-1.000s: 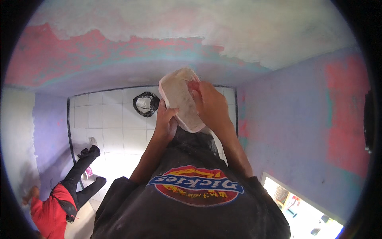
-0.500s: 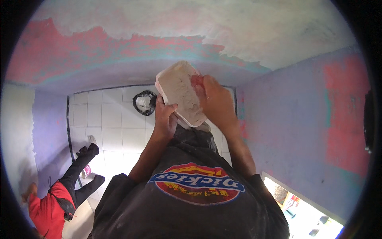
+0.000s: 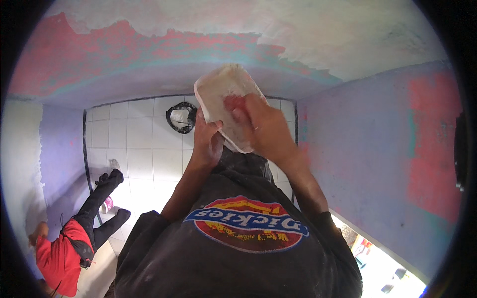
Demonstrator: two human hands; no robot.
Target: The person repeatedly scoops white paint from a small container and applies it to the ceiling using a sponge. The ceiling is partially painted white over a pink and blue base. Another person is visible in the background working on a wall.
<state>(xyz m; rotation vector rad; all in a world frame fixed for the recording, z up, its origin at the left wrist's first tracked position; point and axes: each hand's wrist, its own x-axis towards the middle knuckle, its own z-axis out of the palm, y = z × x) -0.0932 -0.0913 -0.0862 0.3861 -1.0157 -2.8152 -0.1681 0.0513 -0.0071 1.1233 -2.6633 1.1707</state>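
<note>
Upside-down white lettering point(image 3: 240, 218), on a blue band point(image 3: 248, 222), across a red-and-yellow emblem point(image 3: 246, 239), on a dark shirt point(image 3: 238, 272)

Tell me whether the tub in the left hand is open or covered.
Open: no lid covers the tub; its pale-smeared inside shows, and the right hand holds something red over it.

The blurred right hand point(image 3: 267, 125) hides part of the red tool point(image 3: 232, 103).

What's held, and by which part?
Left hand: pale rectangular tub, by its left side, thumb over the rim. Right hand: red tool; exact grip hidden.
</note>
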